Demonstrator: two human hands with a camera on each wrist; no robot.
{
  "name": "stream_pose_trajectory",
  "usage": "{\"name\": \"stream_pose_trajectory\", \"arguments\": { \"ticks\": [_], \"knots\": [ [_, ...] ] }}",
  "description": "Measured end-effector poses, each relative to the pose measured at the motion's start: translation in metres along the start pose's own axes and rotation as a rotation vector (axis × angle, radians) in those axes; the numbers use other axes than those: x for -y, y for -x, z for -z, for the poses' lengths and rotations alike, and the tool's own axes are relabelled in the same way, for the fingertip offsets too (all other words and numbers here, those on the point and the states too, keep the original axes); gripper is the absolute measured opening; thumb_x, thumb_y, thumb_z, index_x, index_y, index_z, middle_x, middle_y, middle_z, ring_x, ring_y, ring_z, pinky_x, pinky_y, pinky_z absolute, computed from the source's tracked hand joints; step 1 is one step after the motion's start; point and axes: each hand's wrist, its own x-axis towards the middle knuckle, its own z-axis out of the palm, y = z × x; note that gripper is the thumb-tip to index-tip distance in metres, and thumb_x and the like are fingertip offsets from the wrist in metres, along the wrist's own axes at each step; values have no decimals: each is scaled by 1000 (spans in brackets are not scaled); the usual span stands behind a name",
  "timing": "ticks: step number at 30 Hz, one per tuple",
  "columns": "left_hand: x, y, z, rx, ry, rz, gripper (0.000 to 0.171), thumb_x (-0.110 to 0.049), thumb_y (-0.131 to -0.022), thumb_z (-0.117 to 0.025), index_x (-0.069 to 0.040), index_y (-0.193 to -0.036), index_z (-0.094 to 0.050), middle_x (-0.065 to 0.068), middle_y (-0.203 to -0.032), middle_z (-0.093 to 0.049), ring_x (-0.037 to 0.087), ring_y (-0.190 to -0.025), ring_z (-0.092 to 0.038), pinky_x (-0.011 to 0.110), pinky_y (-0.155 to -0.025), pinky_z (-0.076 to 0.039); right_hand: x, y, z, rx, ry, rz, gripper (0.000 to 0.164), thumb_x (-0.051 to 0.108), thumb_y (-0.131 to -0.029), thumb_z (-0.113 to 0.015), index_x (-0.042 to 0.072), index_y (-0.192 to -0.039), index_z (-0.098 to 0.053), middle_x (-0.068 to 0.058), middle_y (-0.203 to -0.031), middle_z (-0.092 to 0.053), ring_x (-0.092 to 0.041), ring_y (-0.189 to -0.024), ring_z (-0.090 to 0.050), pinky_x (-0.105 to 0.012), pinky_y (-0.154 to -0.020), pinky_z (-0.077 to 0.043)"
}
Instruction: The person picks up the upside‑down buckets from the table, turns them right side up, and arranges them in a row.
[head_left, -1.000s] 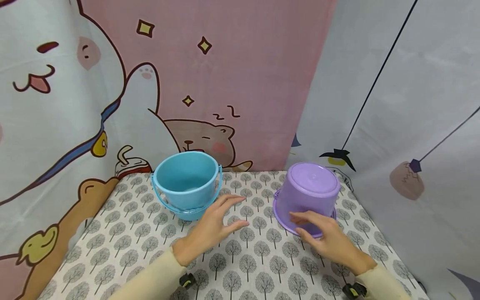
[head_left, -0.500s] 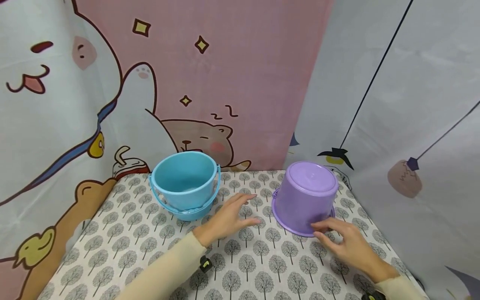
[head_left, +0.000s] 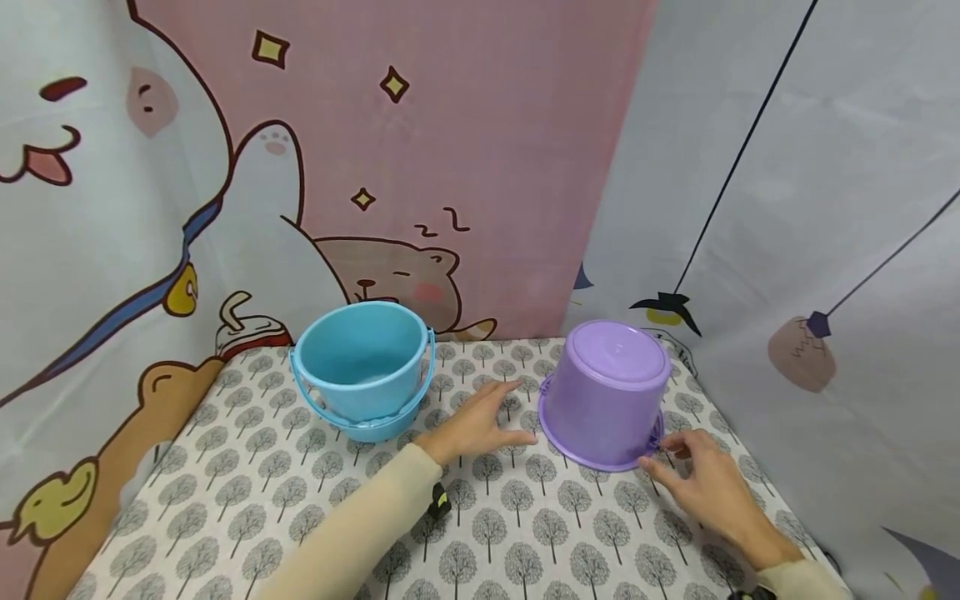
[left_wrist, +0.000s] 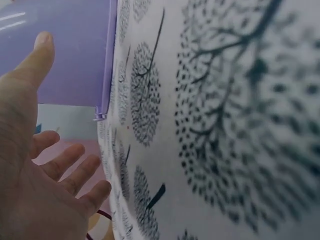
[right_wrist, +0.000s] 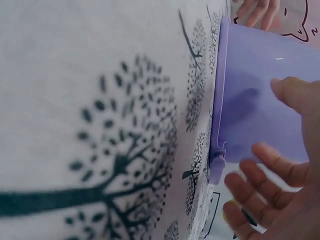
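Tree-print cloth [head_left: 555, 542] is being covered at two o'clock by an upturned purple bucket [head_left: 609, 400] — nothing is being gripped by loosely spread left hand [head_left: 474, 425] or right hand [head_left: 708, 487] — balanced two-sided contact is probably being required.

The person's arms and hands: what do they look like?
The left hand and right hand are bare. Both sleeves are plain cream. A small black device with a yellow-green mark sits at the left wrist; another black one shows partly at the right.
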Motion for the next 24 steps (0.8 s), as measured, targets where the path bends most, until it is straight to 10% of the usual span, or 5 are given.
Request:
{"name": "stream_pose_trajectory", "arguments": {
  "ticks": [10,24],
  "knots": [
    [-3,-36,-17,48,33,29,125,-70,-92,-93,-28,-188,-26,23,-194,-26,44,-179,-32,78,-139,-37,-3,-4,1,98,13,-45,122,66,-99,-89,-14,-174,-35,-56,-166,-41,-73,-138,-57,-97,-106,-51],
    [-3,-66,-33,85,73,-2,140,-61,-83,-104,-25,-189,-20,13,-192,-36,39,-179,-35,70,-144,-34,2,-15,-7,154,-38,-1,140,64,-95,-93,-14,-180,-13,-52,-170,-42,-76,-154,-47,-92,-118,-43]
  ]
}}
